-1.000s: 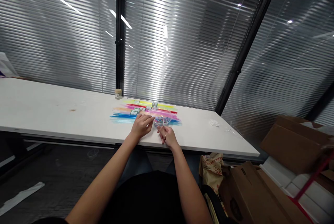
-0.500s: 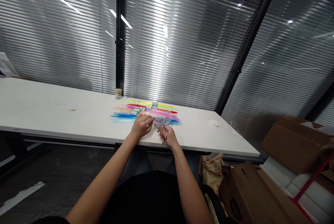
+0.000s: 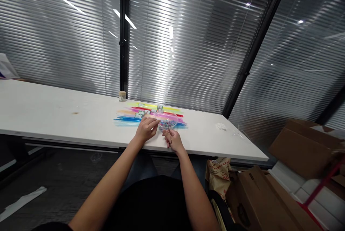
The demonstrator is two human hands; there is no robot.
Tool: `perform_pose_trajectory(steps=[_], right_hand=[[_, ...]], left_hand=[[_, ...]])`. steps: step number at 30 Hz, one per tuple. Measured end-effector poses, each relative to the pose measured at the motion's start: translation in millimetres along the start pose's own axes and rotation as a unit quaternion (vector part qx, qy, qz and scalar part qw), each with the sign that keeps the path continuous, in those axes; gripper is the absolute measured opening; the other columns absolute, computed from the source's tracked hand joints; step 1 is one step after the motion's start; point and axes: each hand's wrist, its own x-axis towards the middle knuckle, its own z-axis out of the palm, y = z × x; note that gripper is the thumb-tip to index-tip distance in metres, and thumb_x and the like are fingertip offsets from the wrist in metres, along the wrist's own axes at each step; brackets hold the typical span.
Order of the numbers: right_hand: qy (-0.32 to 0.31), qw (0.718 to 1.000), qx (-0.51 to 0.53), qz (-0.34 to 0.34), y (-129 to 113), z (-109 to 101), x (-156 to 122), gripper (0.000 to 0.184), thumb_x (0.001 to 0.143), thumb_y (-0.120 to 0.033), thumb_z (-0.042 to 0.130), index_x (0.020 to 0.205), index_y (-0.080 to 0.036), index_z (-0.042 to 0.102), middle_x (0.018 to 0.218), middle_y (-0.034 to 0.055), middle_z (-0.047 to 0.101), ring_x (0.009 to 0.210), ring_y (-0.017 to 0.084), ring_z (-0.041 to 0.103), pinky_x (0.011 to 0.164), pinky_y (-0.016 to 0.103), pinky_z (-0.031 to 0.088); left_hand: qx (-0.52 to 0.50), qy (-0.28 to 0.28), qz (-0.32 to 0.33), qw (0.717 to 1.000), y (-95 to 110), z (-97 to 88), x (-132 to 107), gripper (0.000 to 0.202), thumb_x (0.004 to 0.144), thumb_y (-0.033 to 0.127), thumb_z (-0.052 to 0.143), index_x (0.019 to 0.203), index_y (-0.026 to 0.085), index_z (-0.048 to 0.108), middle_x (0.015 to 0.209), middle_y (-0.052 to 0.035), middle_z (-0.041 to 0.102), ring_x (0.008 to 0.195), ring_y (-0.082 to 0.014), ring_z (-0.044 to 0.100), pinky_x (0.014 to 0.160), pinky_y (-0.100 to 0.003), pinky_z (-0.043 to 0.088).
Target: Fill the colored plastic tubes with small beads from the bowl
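Scissors [image 3: 169,126] sit in the right hand [image 3: 174,139], grip closed around the handles, blades pointing towards the clear bowl [image 3: 177,120]; by its rim the left hand [image 3: 146,129] curls, closed on anything or not, I can't tell. Coloured strips [image 3: 125,119] lie behind on the worktop [image 3: 91,118], lidded jar [image 3: 122,97] beyond.

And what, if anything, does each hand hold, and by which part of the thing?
The right hand holds scissors by the handles. Whether the left hand pinches anything cannot be told.
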Motion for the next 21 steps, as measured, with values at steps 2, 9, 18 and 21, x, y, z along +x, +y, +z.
perform_pose_trajectory(steps=[2,9,18,21], right_hand=[[-0.001,1.000,-0.008,0.005,-2.4,0.4,-1.1,0.041,0.076,-0.059,0.061,0.068,-0.019,0.055,0.045,-0.0073,0.043,0.032,0.008,0.040,0.035,0.022,0.029],[-0.002,1.000,-0.026,0.006,-1.7,-0.2,-1.0,0.042,0.076,-0.060,0.062,0.068,-0.019,0.055,0.045,-0.0072,0.043,0.032,0.010,0.041,0.036,0.023,0.029],[0.000,1.000,-0.028,0.005,-3.6,-0.4,-1.5,0.041,0.077,-0.059,0.061,0.067,-0.019,0.055,0.045,-0.0070,0.044,0.032,0.010,0.041,0.036,0.022,0.029],[0.000,0.999,-0.031,0.006,-3.3,-0.2,-1.3,0.041,0.077,-0.059,0.061,0.067,-0.020,0.054,0.045,-0.0072,0.044,0.032,0.009,0.040,0.036,0.023,0.029]], left_hand=[[-0.008,-0.011,0.001,1.000,0.1,0.2,-0.4,0.025,0.084,0.012,0.050,0.095,0.022,0.070,0.088,-0.0063,0.072,0.080,-0.0202,0.065,0.077,-0.037,0.047],[-0.028,-0.022,0.028,0.999,1.2,0.3,0.0,0.027,0.085,0.010,0.048,0.097,0.022,0.069,0.085,-0.0060,0.071,0.078,-0.0186,0.064,0.073,-0.034,0.046],[-0.041,-0.019,0.039,0.998,1.0,0.2,0.5,0.026,0.085,0.008,0.049,0.098,0.021,0.068,0.085,-0.0049,0.071,0.077,-0.0177,0.064,0.072,-0.033,0.044],[-0.035,-0.025,0.035,0.998,0.8,0.3,0.5,0.026,0.085,0.009,0.049,0.097,0.022,0.068,0.086,-0.0049,0.071,0.076,-0.0177,0.064,0.073,-0.034,0.043]])
